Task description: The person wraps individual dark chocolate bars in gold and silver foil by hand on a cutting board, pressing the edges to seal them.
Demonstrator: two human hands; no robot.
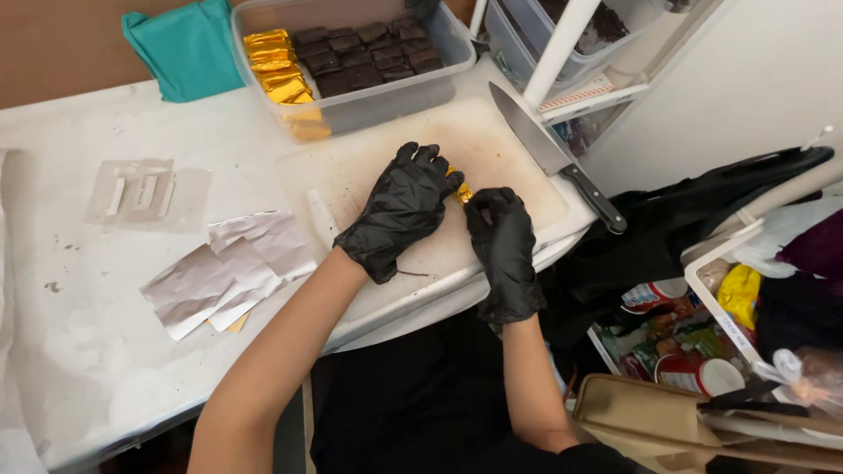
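Observation:
Both hands wear black gloves and meet over a white cutting board (369, 167). My left hand (399, 206) and my right hand (499, 235) together pinch a small piece wrapped in gold foil (461, 190), mostly hidden by the fingers. Behind the board stands a clear plastic tub (378, 101) holding several dark brown bars (364, 54) and a row of gold-wrapped pieces (277, 66). Loose silver foil sheets (228, 268) lie on the table to the left of the board.
A large kitchen knife (549, 154) lies on the board's right side, black handle toward me. A teal cloth (180, 48) sits at the back left. A white post (558, 44) and shelf stand behind. Bags and packaged goods (702, 342) crowd the floor at right.

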